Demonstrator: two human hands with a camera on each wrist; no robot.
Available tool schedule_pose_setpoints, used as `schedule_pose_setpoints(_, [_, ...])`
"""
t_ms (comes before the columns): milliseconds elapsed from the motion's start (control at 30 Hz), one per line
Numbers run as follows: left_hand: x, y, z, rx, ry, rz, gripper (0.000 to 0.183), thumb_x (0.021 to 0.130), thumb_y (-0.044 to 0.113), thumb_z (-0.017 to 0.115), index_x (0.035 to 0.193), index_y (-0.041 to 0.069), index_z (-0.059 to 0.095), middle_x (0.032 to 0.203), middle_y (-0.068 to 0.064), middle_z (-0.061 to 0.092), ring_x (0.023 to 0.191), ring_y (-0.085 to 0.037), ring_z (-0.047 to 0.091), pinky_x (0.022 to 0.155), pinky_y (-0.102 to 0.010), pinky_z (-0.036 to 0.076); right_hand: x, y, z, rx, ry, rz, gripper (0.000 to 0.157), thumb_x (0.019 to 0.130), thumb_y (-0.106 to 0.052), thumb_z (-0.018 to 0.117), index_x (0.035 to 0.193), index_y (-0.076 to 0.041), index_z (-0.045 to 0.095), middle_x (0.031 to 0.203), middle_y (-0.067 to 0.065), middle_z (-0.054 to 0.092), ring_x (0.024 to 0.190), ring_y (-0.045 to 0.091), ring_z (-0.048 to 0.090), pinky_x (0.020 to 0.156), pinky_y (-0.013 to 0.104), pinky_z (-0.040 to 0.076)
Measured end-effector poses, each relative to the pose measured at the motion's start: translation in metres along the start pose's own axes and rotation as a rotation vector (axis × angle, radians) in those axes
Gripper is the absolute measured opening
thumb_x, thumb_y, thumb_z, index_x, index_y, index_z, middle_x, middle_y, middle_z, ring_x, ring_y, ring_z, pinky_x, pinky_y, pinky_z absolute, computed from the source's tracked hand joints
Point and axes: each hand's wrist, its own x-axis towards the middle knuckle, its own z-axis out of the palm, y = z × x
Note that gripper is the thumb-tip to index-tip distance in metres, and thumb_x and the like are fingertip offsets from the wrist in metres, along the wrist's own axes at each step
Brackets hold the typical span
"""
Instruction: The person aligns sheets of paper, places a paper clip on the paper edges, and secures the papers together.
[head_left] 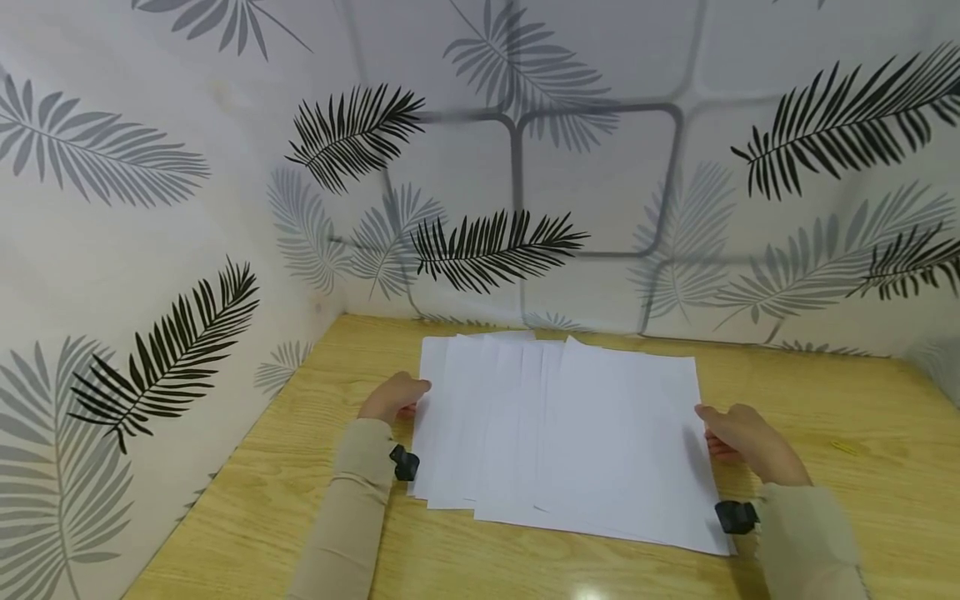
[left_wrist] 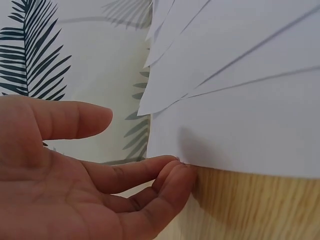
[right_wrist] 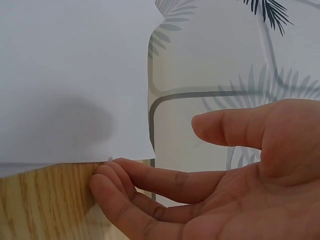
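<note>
White paper sheets (head_left: 607,433) lie on the wooden table in an uneven, fanned-out pile, their edges and corners offset from one another. At the left side of the pile is my left hand (head_left: 393,396). Its fingertips (left_wrist: 172,167) meet the paper's edge low down, while the thumb (left_wrist: 80,120) stands apart from the fingers. On the opposite side, my right hand (head_left: 746,433) has its fingertips (right_wrist: 107,182) against the right edge. The right thumb (right_wrist: 225,127) is likewise lifted away, with no paper between it and the fingers.
Behind the table (head_left: 840,400) stands a wall covering (head_left: 585,183) with a leaf print, and it continues along the left side. A small yellowish piece (head_left: 843,447) lies on the table to the right of my right hand.
</note>
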Motion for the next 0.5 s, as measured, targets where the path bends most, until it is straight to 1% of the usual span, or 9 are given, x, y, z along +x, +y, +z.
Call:
schedule_pose_setpoints(67, [0.0, 0.001, 0.002, 0.004, -0.003, 0.005, 0.024, 0.097, 0.02, 0.049, 0.096, -0.004, 0.052, 0.058, 0.002, 0.033, 0.056, -0.012, 0.039, 0.057, -0.023, 0.039, 0.0, -0.001, 0.001, -0.005, -0.002, -0.006, 0.045, 0.102, -0.03, 0.036, 0.097, 0.014, 0.046, 0.079, 0.01, 0.05, 0.071, 0.019, 0.051, 0.064, 0.027, 0.05])
schedule_pose_setpoints(100, [0.0, 0.001, 0.003, -0.001, -0.006, 0.008, 0.023, 0.097, 0.02, 0.049, 0.096, -0.003, 0.051, 0.059, 0.002, 0.034, 0.056, -0.012, 0.039, 0.057, -0.023, 0.039, 0.0, -0.001, 0.001, -0.005, -0.002, -0.006, 0.045, 0.102, -0.03, 0.037, 0.097, 0.014, 0.046, 0.079, 0.01, 0.05, 0.071, 0.019, 0.051, 0.064, 0.027, 0.05])
schedule_pose_setpoints(167, [-0.001, 0.003, 0.004, -0.015, -0.017, 0.014, 0.023, 0.097, 0.019, 0.049, 0.098, -0.004, 0.049, 0.061, 0.001, 0.035, 0.056, -0.012, 0.039, 0.058, -0.023, 0.039, 0.001, -0.001, 0.002, -0.003, -0.003, -0.007, 0.045, 0.102, -0.03, 0.037, 0.097, 0.014, 0.046, 0.079, 0.011, 0.05, 0.072, 0.019, 0.051, 0.065, 0.027, 0.05])
schedule_pose_setpoints(300, [-0.005, 0.006, 0.007, -0.019, -0.029, 0.022, 0.029, 0.096, 0.019, 0.049, 0.108, -0.007, 0.048, 0.062, 0.0, 0.036, 0.056, -0.013, 0.038, 0.058, -0.024, 0.038, 0.003, -0.001, 0.005, -0.005, -0.003, -0.016, 0.044, 0.102, -0.029, 0.037, 0.098, 0.014, 0.046, 0.081, 0.012, 0.049, 0.074, 0.021, 0.051, 0.067, 0.028, 0.05])
schedule_pose_setpoints(400, [-0.006, 0.008, 0.01, -0.018, -0.036, 0.025, 0.028, 0.096, 0.019, 0.049, 0.107, -0.007, 0.049, 0.059, 0.001, 0.035, 0.055, -0.013, 0.037, 0.057, -0.024, 0.037, 0.002, -0.002, 0.006, -0.01, -0.008, -0.032, 0.043, 0.102, -0.028, 0.037, 0.098, 0.015, 0.046, 0.082, 0.012, 0.049, 0.076, 0.023, 0.05, 0.068, 0.029, 0.05])
schedule_pose_setpoints(467, [-0.005, 0.01, 0.012, -0.001, -0.041, 0.031, 0.022, 0.096, 0.019, 0.049, 0.093, -0.003, 0.049, 0.057, 0.002, 0.034, 0.053, -0.013, 0.036, 0.055, -0.025, 0.035, 0.002, -0.001, 0.006, -0.005, -0.01, -0.038, 0.043, 0.102, -0.027, 0.036, 0.099, 0.015, 0.046, 0.082, 0.013, 0.049, 0.077, 0.023, 0.05, 0.069, 0.03, 0.05])
schedule_pose_setpoints(500, [-0.004, 0.011, 0.012, 0.012, -0.042, 0.038, 0.021, 0.096, 0.019, 0.049, 0.089, -0.001, 0.048, 0.057, 0.002, 0.034, 0.053, -0.013, 0.036, 0.056, -0.025, 0.035, 0.002, -0.001, 0.006, -0.004, -0.011, -0.038, 0.044, 0.103, -0.028, 0.036, 0.099, 0.015, 0.046, 0.083, 0.013, 0.049, 0.077, 0.023, 0.05, 0.069, 0.029, 0.051])
